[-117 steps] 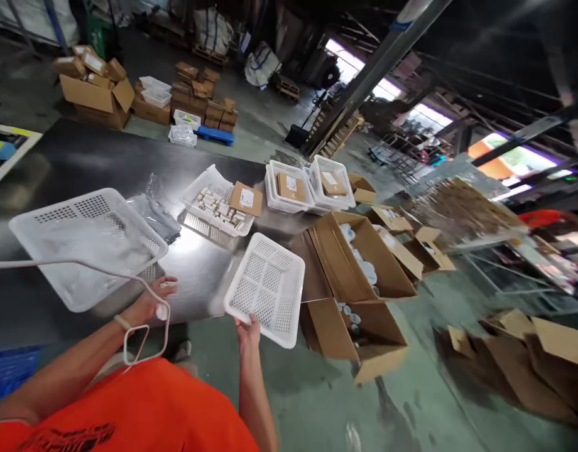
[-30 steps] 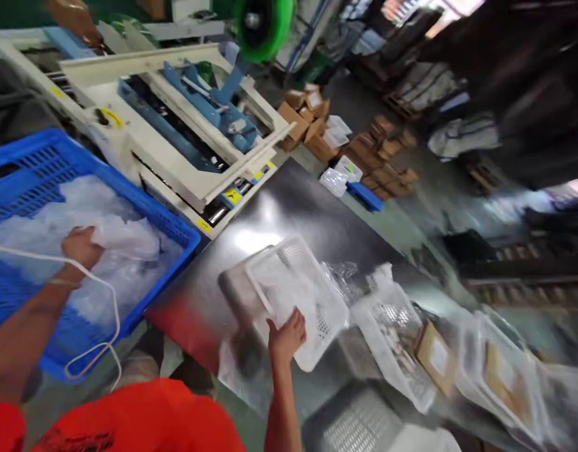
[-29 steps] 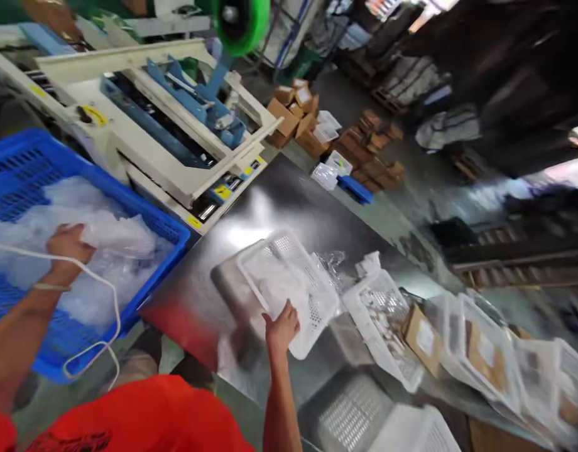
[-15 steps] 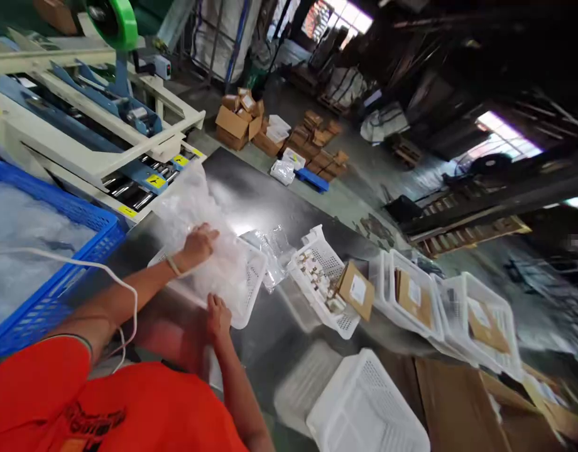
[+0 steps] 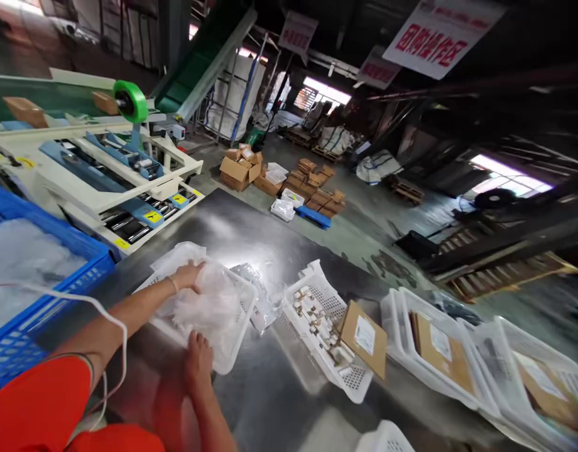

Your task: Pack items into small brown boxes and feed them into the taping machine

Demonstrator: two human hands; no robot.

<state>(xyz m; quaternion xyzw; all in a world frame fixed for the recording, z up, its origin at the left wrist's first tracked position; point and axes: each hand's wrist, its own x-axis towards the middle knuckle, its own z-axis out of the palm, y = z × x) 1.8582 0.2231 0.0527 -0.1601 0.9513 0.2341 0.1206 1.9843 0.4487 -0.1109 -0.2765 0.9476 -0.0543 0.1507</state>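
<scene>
A cloudy, see-through plastic film (image 5: 207, 298) lies bunched in a white perforated basket (image 5: 245, 323) on the dark metal table. My left hand (image 5: 189, 277) reaches over the basket from the left, its fingers closed on the film. At the near side of the basket is my right hand (image 5: 199, 361), its fingers curled in at the film's near edge; its thumb is hidden. A flat clear plastic packet (image 5: 256, 301) lies just right of the basket. What is under the film does not show.
Right of the packet, a white basket (image 5: 362, 388) holds several small white-and-metal parts and a cardboard piece (image 5: 367, 339) with a label. More baskets (image 5: 477, 398) with labelled cardboard follow. At left stand a blue crate (image 5: 93, 270) and a roller machine (image 5: 129, 207); a white cable (image 5: 100, 307) crosses my arm.
The film stood higher and spread past the basket's far side; now it is lower and more bunched inside. Both hands stay at the film. The head view has tilted upward.
</scene>
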